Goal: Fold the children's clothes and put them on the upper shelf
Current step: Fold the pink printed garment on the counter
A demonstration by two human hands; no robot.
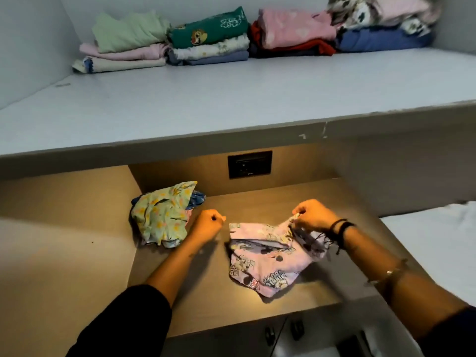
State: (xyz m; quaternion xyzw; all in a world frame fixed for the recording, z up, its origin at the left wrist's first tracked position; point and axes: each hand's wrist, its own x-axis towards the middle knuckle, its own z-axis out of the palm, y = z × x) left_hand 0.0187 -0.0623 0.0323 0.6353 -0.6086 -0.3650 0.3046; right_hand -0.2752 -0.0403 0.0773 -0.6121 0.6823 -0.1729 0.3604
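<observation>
Pinches top corner of pink garment [262, 264], rumpled on warm-lit wooden tabletop [257, 207], with right hand [314, 215]; clenches empty left hand [207, 225] just beside it. Beside a crumpled pile [162, 217], before a wall socket [249, 164], beneath grey upper shelf [206, 99] bearing folded stacks [211, 37].

the shelf [231, 99] was pale grey. on it, far left, lay a light green top [128, 30]. right of it was a dark green top [208, 28] with a chipmunk print, then a pink top [293, 28] with paler hearts above a red piece [322, 46]. nearer, the left garment [162, 215] was mint with yellow flowers, and the right garment [262, 261] lilac-pink with cartoon prints. the sleeve [123, 320] was black.
</observation>
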